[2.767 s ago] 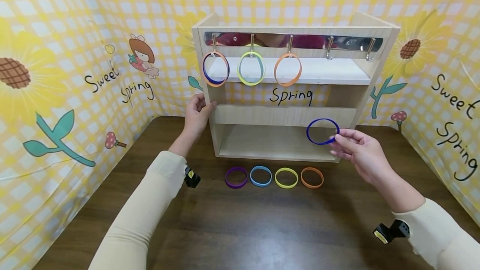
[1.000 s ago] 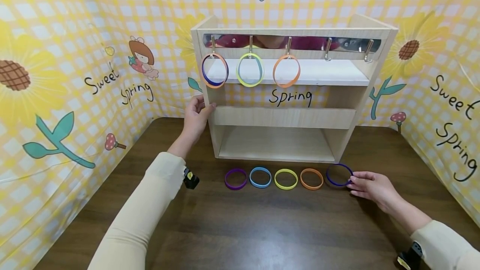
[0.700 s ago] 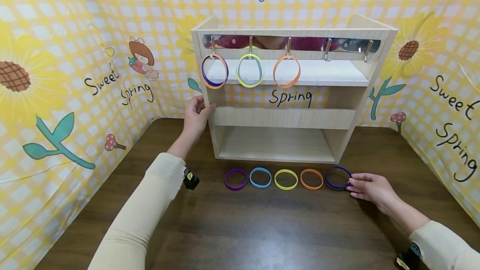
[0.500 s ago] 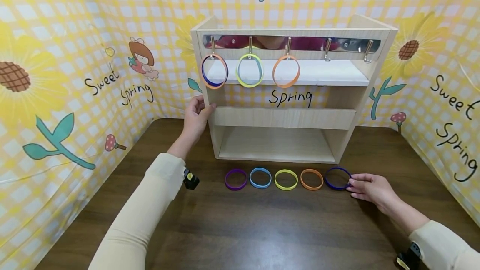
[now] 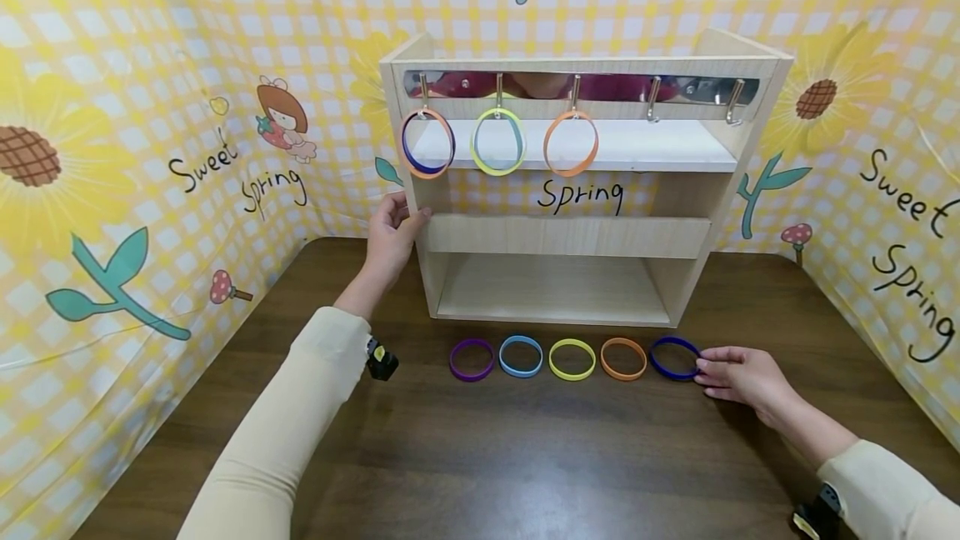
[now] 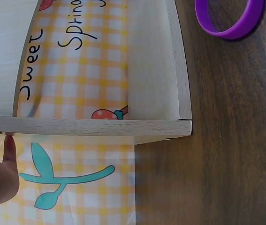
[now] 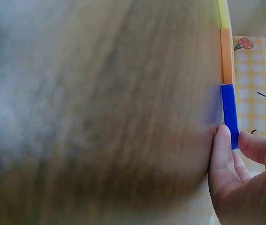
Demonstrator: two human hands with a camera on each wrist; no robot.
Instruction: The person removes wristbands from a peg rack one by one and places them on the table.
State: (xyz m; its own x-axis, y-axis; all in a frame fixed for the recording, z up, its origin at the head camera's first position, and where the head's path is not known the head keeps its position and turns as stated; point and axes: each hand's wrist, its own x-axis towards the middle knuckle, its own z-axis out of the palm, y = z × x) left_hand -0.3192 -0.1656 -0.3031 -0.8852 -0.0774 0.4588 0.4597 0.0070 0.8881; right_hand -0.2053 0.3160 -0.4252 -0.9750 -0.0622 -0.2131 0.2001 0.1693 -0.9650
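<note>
Pinching the rim of the dark blue band (image 7: 230, 115), the right hand (image 5: 750, 379) has its thumb on one side and fingertips on the other. A finger lies under that rim, which seems tipped slightly up from the table (image 5: 525, 457); if released unevenly, it could snap down and skid. The left hand (image 5: 392, 233), well apart from the right, lays its fingers against the outer face of the shelf (image 5: 570, 236), thumb at the front edge; how hard it presses cannot be told. Too strong a shove there could slide the shelf or set the hanging orange band (image 5: 572, 172) swinging off its hook.

Left of the dark blue band, just beside it, lies the orange band (image 7: 226, 56); a leftward push would probably knock it toward the yellow band (image 5: 572, 377). The light blue band (image 5: 521, 373) and purple band (image 6: 251, 18), farther along, look safer. Above, the bare hooks (image 5: 653, 100) on the right could catch a sleeve if the arm rose carelessly.
</note>
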